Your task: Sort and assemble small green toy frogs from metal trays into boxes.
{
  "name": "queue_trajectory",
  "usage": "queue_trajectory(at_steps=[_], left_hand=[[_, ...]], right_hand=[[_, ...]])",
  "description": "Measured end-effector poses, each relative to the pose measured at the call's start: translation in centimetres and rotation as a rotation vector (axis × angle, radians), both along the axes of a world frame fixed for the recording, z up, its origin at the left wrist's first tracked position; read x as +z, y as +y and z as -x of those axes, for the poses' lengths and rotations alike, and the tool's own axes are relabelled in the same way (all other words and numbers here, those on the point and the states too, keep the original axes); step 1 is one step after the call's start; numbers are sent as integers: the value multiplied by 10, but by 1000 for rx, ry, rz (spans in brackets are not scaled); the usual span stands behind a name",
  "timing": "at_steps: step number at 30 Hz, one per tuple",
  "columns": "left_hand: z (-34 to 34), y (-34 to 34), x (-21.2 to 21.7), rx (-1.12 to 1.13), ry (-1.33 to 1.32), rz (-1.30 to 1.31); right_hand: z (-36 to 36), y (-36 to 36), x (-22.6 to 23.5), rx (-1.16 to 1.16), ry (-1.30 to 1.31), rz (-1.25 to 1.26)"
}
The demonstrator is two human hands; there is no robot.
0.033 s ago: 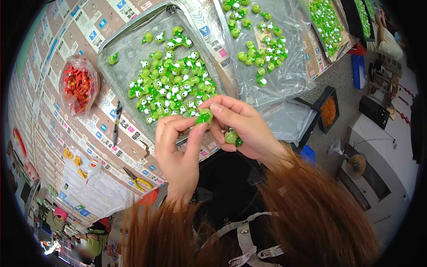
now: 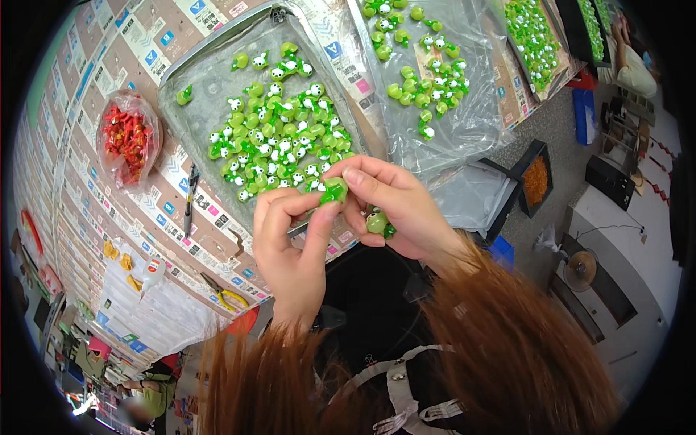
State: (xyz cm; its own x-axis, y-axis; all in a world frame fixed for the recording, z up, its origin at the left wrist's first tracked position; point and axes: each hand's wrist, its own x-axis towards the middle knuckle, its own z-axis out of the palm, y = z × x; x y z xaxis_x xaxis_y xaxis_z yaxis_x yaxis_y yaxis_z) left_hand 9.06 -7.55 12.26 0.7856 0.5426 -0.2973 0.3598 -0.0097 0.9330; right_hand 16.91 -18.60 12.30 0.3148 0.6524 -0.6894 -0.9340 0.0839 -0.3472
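Between the fingertips of both hands is a small green figurine (image 2: 334, 191), in front of the tray's near edge. My left hand (image 2: 293, 239) pinches it from the left with thumb and forefinger. From the other side, my right hand (image 2: 395, 203) grips the same piece with thumb and forefinger. A second green figurine (image 2: 376, 223) is tucked in the curled lower fingers of my right hand. Just beyond my hands lies a grey metal tray (image 2: 206, 134), with a heap of green and white figurines (image 2: 279, 138) in it; their eyes are black dots on white.
Clear plastic sheeting (image 2: 464, 138) with more figurines lies right of the tray. At the left are a bag of red pieces (image 2: 129, 141), a pen (image 2: 191, 201) and yellow-handled pliers (image 2: 224, 292). Yellow pieces (image 2: 126, 262) rest on white paper. A dark bin (image 2: 535, 180) stands at the right.
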Motion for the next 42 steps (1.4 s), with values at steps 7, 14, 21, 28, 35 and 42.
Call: queue_trajectory(at_steps=[7,14,21,28,35,42], left_hand=[[0,-4,6,4,-19,-32],[-4,-5,10,150,-6,-162],[-5,-6,12,-366,15,-52],[1,4,-1,123,44,760],[1,6,-1,129,-49,1099],[0,4,-2,114,-16,1138]], right_hand=[[-1,-1,2,-32,58,-48],[-2,4,4,-85,69,74],[1,7,0,-126,1,196],[1,-5,8,-31,-61,66],[4,-1,20,68,-201,92],[3,-4,22,64,-217,92]])
